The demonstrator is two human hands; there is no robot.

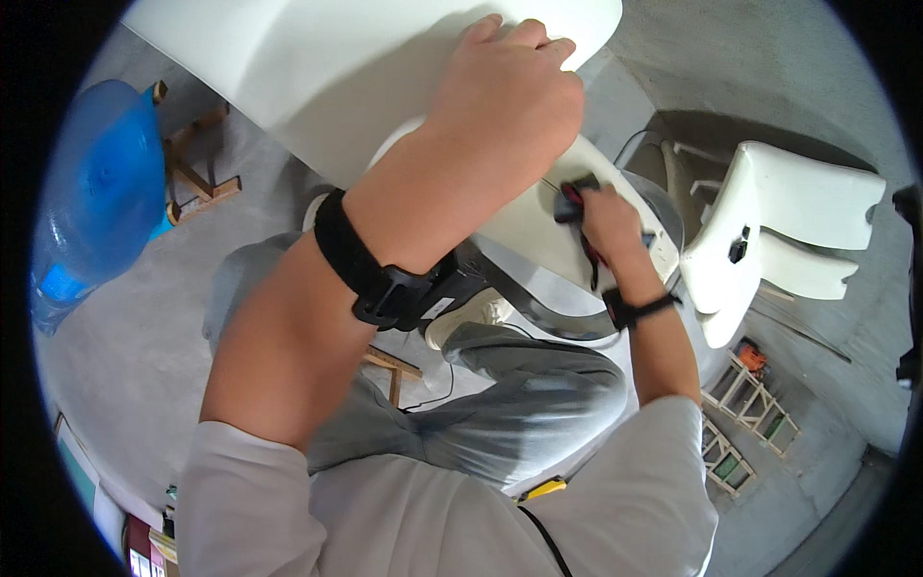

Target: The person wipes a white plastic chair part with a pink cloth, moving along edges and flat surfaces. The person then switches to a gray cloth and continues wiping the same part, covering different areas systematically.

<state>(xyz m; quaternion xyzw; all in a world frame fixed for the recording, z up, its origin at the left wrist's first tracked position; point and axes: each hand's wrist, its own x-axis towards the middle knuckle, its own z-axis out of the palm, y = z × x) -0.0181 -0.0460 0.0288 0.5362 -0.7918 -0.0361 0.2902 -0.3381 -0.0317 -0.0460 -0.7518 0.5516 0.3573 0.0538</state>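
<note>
Across a large white panel (346,65) my left hand (515,90) lies with its fingers bent against the surface near the right-hand edge; its thumb and palm are hidden. Below it, a second cream-white moulded piece (523,223) is partly covered by my left forearm. My right hand (613,216) is closed around a black-and-red hand-held tool (571,200), whose front end is over this lower piece. The tool is blurred and partly covered by my fingers, so its exact kind is unclear. Under the piece runs a curved grey metal bar (577,326).
White moulded panels (786,223) lean by the wall on the right. On the left, a blue plastic-wrapped bundle (104,173) sits near a wooden stand (198,180). Wooden frames (753,404) and an orange object (750,358) are at lower right. A thin cable (443,395) runs along the floor.
</note>
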